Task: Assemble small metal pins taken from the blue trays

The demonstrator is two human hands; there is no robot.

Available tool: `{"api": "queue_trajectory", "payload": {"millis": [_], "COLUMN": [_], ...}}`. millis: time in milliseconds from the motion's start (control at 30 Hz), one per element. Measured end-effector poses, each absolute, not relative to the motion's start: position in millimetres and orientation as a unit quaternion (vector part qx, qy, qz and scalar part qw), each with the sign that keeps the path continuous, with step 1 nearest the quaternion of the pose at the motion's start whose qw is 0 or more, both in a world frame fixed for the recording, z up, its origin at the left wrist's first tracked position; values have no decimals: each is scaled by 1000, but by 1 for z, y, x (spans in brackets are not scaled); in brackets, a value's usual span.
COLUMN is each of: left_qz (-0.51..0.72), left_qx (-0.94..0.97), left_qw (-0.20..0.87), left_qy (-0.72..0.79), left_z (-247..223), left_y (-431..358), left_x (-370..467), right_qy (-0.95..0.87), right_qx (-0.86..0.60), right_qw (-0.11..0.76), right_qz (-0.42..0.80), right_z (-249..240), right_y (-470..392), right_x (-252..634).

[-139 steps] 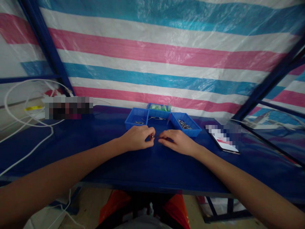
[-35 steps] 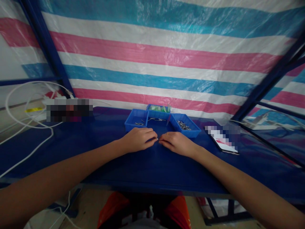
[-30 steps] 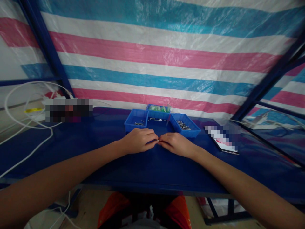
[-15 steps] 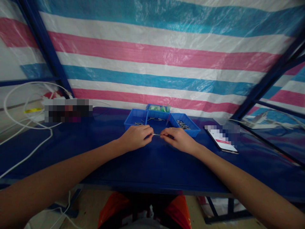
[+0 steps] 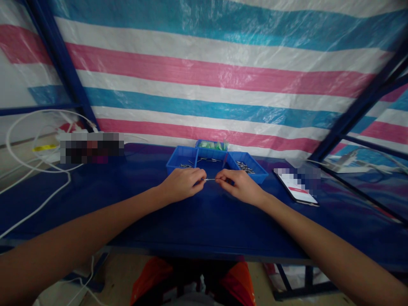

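A thin, silvery metal rod point(image 5: 210, 179) spans the gap between my hands, level above the blue table. My left hand point(image 5: 185, 183) pinches one end of it, and my right hand point(image 5: 239, 185) pinches the other; both ends are hidden by fingers. Just beyond my left hand is a blue bin point(image 5: 181, 154) with small metal pieces in it. Behind my right hand stands another blue bin point(image 5: 255, 166) holding many small metal parts. Between these, a middle blue bin point(image 5: 214, 154) contains a few thin dark rods.
A blue tray point(image 5: 202, 142) with green and clear packets sits at the back. To the right lies a phone point(image 5: 298, 187) with its screen lit. White cables point(image 5: 68, 180) loop over the table's left side. Blue metal posts frame a striped plastic sheet point(image 5: 204, 72) behind the table.
My right hand has shifted very slightly to the right, showing a touch more of the rod. Otherwise the scene looks the same.
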State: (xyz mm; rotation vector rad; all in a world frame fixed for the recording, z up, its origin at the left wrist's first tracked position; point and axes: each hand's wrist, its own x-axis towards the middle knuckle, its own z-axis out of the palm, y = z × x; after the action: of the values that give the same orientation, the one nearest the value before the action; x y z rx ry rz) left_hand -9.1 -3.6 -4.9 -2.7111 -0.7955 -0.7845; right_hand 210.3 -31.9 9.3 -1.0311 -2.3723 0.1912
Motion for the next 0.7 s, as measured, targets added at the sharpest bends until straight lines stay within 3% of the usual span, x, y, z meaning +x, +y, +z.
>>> {"api": "queue_trajectory", "payload": {"millis": [200, 467, 700], "left_qz": [-214, -163, -75], "left_qx": [-926, -926, -936], "left_qw": [164, 150, 121], "left_qy": [-265, -307, -322], "left_z": [0, 0, -1], "left_y": [-8, -9, -7], "left_x": [-8, -8, -10], "right_qy": [-887, -910, -835], "right_qx": [-382, -350, -481], "right_qw": [256, 221, 234], "right_qz": [52, 29, -125], "right_z": [10, 10, 29], "right_y": [-30, -30, -20], "right_x": [213, 212, 239]}}
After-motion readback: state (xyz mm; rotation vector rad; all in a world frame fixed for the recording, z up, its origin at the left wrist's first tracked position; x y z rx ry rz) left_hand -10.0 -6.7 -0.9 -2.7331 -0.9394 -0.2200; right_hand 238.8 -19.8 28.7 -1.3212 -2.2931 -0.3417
